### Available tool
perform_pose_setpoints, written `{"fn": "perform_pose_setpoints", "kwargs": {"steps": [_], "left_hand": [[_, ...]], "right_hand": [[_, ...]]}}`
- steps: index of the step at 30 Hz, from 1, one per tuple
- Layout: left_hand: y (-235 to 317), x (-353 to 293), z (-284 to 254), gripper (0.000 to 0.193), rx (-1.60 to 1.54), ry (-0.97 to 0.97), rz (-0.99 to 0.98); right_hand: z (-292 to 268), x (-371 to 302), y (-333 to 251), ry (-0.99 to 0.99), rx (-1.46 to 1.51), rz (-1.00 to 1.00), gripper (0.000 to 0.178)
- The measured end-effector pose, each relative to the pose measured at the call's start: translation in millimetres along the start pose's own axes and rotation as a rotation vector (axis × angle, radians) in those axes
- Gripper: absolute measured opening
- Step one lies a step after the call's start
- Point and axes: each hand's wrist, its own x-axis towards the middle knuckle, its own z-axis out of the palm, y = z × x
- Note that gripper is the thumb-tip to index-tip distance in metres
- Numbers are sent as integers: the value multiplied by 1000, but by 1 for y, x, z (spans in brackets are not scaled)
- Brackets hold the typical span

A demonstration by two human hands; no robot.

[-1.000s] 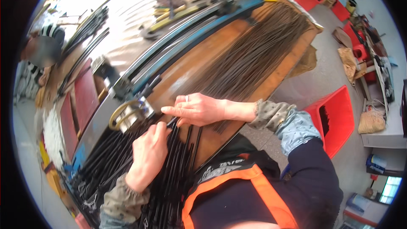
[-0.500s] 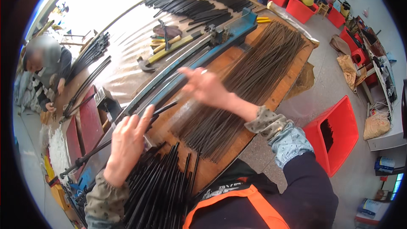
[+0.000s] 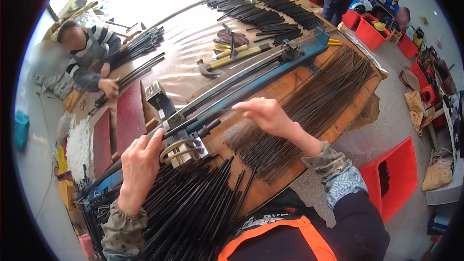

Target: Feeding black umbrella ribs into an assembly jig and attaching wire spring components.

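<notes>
My left hand (image 3: 141, 162) is closed around a slim black tube (image 3: 181, 128), index finger along it, beside the clamp of a long blue metal fixture (image 3: 261, 67). The tube points up and right from the fingers. My right hand (image 3: 270, 117) pinches a thin grey coil spring (image 3: 218, 113), which runs toward the tube's open end; whether it is inside cannot be made out. Below my right hand lies a wide layer of long dark springs (image 3: 309, 101) on the wooden board (image 3: 249, 195). A heap of black tubes (image 3: 193, 212) lies below and right of my left hand.
A hammer (image 3: 209, 69) and more black tubes (image 3: 246, 17) lie across the table. Dark red boards (image 3: 129, 116) are at the left, near another person's hand (image 3: 109, 87) on some rods. A red bin (image 3: 394, 179) stands right of the table.
My view has swung left, so the scene sits further right. The blurred right hand now pinches the spring near the tube. A black-handled clamp part now shows between my hands.
</notes>
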Motion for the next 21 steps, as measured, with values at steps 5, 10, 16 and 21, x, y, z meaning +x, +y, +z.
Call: {"fn": "perform_pose_setpoints", "kwargs": {"steps": [5,10,16,21], "left_hand": [[14,-18,-2,37,-3,-87,6],[7,-33,2,40,-23,-53,-63],[-46,-58,-26,33,-31,171,-166],[-66,-68,-72,20,10,284,-288]], "right_hand": [[33,17,-39,20,-71,-205,30],[52,15,-22,87,-121,-208,45],[21,16,22,48,-273,-52,35],[61,49,13,-94,46,283,23]]}}
